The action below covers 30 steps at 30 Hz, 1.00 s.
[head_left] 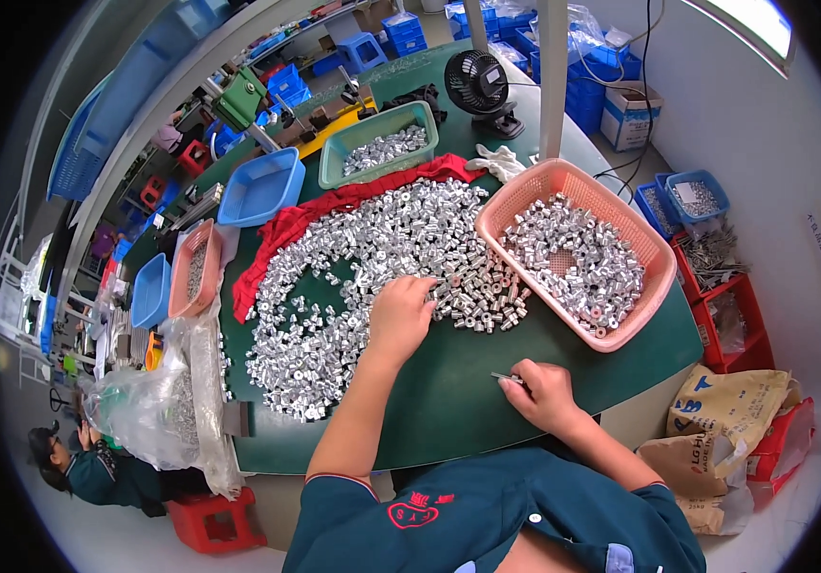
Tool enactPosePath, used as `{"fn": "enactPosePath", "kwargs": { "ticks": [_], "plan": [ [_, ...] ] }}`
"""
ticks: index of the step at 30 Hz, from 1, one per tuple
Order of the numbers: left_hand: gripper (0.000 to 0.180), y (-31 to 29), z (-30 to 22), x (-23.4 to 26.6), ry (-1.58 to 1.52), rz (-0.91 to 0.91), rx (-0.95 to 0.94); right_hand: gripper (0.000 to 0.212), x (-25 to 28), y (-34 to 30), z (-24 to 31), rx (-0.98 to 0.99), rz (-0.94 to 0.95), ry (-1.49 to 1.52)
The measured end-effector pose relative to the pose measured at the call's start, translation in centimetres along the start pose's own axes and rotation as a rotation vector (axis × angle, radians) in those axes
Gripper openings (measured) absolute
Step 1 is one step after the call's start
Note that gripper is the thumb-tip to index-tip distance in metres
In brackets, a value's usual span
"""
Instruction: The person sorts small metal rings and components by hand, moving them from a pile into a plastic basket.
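Observation:
A broad heap of small silver metal parts (420, 215) covers the middle of the green table (468, 382). Over the heap's near side, my left hand (401, 317) has its fingers curled together, the tips among the parts; what they grip is hidden. Closer to my body, my right hand (546, 396) is closed around a thin metal pin-like piece (502, 375) that pokes out to the left. Right of the heap stands a pink plastic basket (654, 296), partly filled with the same kind of parts.
A red cloth (281, 226) borders the heap's far side. Beyond it sit a green basket (329, 158) with parts, a blue tray (262, 188) and a black fan (476, 84). Plastic bags (210, 401) lie at the left edge. A person (109, 473) sits at lower left.

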<state>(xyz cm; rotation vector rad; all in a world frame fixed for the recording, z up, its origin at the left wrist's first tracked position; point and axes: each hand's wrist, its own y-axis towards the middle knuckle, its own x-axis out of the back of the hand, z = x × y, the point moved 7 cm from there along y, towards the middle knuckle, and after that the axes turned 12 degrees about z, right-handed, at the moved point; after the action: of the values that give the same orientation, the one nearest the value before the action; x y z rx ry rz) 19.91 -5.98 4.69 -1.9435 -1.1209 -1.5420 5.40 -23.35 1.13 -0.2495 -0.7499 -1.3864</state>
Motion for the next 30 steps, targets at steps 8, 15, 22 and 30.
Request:
{"fn": "enactPosePath", "kwargs": {
  "ticks": [8, 15, 22, 30],
  "plan": [
    [0.028, 0.8, -0.6, -1.8, -0.033, 0.133, 0.034, 0.018, -0.4, -0.2, 0.4, 0.002, 0.011, -0.035],
    [0.024, -1.4, -1.3, -1.8, -0.112, 0.057, -0.047, 0.021, -0.3, 0.0, 0.5, 0.016, 0.007, -0.078],
    [0.022, -2.7, -1.8, -1.7, -0.181, 0.039, -0.095, 0.021, -0.5, 0.3, 1.1, 0.033, 0.026, -0.146],
    [0.022, -3.9, -2.0, -1.5, -0.208, 0.055, -0.099, 0.021, -0.5, 0.2, 1.2, 0.036, 0.003, -0.162]
  ]
}}
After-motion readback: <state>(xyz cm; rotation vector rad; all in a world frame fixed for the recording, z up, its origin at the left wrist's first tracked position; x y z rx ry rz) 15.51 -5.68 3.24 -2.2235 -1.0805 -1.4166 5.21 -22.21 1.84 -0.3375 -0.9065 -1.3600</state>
